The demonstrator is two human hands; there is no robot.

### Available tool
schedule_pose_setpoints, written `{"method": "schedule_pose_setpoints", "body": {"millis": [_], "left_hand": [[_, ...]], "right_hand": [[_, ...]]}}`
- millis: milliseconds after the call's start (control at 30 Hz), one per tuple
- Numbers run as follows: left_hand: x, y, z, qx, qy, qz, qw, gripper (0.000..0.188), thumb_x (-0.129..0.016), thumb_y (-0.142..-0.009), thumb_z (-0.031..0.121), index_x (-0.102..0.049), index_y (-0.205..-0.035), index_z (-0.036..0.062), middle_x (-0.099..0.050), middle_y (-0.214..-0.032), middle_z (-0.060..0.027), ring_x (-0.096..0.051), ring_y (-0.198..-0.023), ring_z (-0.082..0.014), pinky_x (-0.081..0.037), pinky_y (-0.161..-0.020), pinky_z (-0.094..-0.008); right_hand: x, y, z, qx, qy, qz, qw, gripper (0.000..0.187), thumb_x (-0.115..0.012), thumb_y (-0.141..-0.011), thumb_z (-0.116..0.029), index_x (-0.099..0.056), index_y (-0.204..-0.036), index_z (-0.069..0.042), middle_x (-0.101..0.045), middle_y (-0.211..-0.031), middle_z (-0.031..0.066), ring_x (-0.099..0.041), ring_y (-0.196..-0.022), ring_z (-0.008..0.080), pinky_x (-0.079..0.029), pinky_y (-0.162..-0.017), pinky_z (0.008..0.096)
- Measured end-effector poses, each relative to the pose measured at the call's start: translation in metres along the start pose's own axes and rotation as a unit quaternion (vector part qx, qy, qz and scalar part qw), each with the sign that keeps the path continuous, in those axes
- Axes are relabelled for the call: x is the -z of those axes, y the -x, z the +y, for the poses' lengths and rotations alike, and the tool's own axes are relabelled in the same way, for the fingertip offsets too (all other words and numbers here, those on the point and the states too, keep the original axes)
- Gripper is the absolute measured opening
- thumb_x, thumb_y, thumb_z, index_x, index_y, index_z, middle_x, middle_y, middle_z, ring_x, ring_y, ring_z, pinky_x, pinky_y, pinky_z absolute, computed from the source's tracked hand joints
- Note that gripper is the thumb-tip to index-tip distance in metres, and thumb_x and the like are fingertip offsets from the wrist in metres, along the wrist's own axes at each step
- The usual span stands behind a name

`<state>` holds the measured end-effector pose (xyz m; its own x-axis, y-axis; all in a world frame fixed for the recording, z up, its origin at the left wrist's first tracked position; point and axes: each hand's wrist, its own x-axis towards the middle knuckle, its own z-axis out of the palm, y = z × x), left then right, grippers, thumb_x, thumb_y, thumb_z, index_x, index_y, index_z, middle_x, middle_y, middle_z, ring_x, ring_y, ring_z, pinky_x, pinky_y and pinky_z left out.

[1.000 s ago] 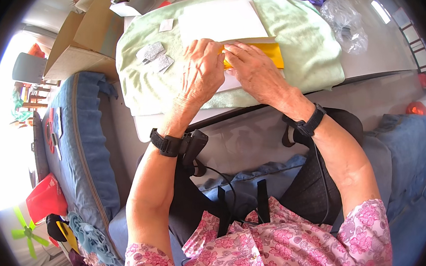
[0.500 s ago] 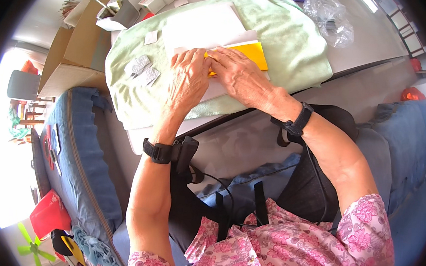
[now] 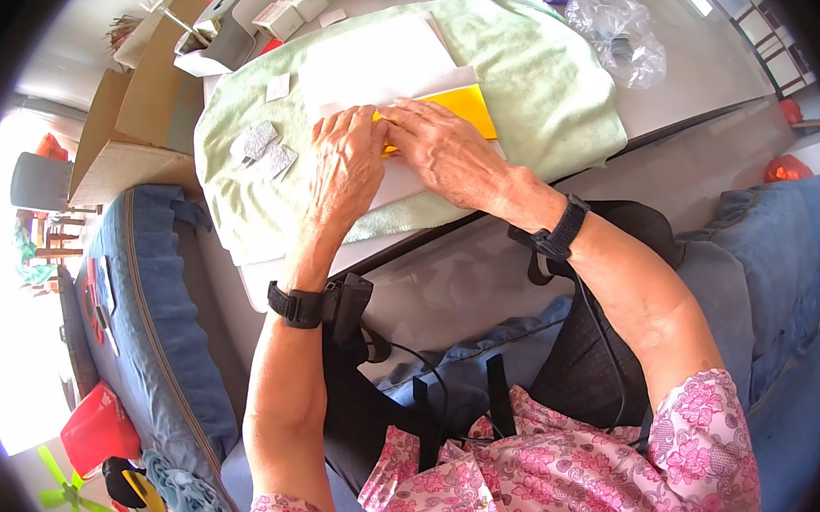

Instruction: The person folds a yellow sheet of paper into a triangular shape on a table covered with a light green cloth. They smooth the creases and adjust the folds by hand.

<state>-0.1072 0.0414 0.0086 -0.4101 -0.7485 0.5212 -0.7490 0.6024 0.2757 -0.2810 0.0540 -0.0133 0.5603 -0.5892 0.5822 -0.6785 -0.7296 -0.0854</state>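
Observation:
A strip of yellow paper (image 3: 468, 106) lies at a slant over white paper sheets (image 3: 377, 54) on the pale green cloth. My left hand (image 3: 345, 164) is at its left end, fingers closed and bent down onto the paper. From the right, my right hand (image 3: 446, 154) has its fingers pressed together on the yellow paper, their tips meeting my left hand. A little yellow shows between the two hands. My thumbs and the edge under my fingertips are mostly hidden. Left of my left hand lie small grey-white speckled pieces (image 3: 263, 151) and a small white square (image 3: 278, 87).
The green cloth (image 3: 564, 96) covers much of the table (image 3: 699, 62). At the back stand small white boxes (image 3: 289, 14) and a grey holder (image 3: 217, 49); a clear plastic bag (image 3: 620, 42) lies at far right. A cardboard box (image 3: 159, 105) stands left, beside a blue-covered seat (image 3: 156, 286).
The whole view has shifted slightly, so the table sits a little further left. My hands keep nearly the same hold on the yellow paper.

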Motion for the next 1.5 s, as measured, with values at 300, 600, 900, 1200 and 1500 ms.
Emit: {"method": "schedule_pose_setpoints", "body": {"millis": [300,600,900,1200,1500], "left_hand": [[0.005,-0.001,0.001,0.020,-0.001,-0.019,1.000,0.024,-0.055,-0.094,0.015,-0.062,-0.108,-0.0030,-0.067,-0.102,-0.0205,-0.060,-0.099,-0.0369,-0.042,-0.091,-0.0456],[0.007,-0.001,-0.003,0.035,-0.022,-0.028,0.999,0.026,-0.051,-0.097,0.016,-0.063,-0.111,-0.0013,-0.066,-0.105,-0.0197,-0.060,-0.101,-0.0362,-0.043,-0.091,-0.0448],[0.009,-0.005,0.003,0.023,0.001,-0.022,1.000,0.027,-0.050,-0.098,0.019,-0.063,-0.111,-0.0002,-0.066,-0.104,-0.0194,-0.060,-0.102,-0.0362,-0.042,-0.093,-0.0445],[0.004,-0.007,0.000,0.052,0.058,-0.055,0.995,0.027,-0.048,-0.100,0.022,-0.062,-0.102,-0.0007,-0.066,-0.101,-0.0193,-0.059,-0.098,-0.0380,-0.042,-0.091,-0.0459],[0.005,-0.005,0.002,0.054,0.034,-0.053,0.997,0.035,-0.046,-0.101,0.025,-0.063,-0.110,-0.0046,-0.066,-0.109,-0.0218,-0.060,-0.104,-0.0383,-0.044,-0.095,-0.0447]], "right_hand": [[-0.003,-0.004,0.001,-0.012,-0.009,0.001,1.000,0.032,-0.054,-0.088,-0.006,-0.057,-0.117,0.005,-0.060,-0.126,0.0162,-0.052,-0.125,0.0311,-0.039,-0.110,0.0405],[-0.007,-0.008,0.004,-0.016,-0.034,0.002,0.999,0.030,-0.053,-0.089,-0.008,-0.059,-0.117,0.003,-0.060,-0.126,0.0143,-0.053,-0.123,0.0300,-0.040,-0.110,0.0393],[-0.012,-0.010,0.007,-0.009,-0.022,-0.005,1.000,0.031,-0.053,-0.091,-0.008,-0.059,-0.118,0.005,-0.059,-0.127,0.0147,-0.052,-0.124,0.0307,-0.040,-0.110,0.0404],[-0.009,-0.008,0.004,-0.025,-0.087,0.034,0.995,0.034,-0.054,-0.095,-0.017,-0.057,-0.115,0.010,-0.056,-0.125,0.0243,-0.051,-0.123,0.0359,-0.039,-0.109,0.0432],[-0.001,-0.004,-0.005,-0.063,0.020,0.024,0.998,0.033,-0.059,-0.091,-0.018,-0.057,-0.113,0.006,-0.058,-0.112,0.0213,-0.053,-0.115,0.0356,-0.040,-0.103,0.0463]]}}
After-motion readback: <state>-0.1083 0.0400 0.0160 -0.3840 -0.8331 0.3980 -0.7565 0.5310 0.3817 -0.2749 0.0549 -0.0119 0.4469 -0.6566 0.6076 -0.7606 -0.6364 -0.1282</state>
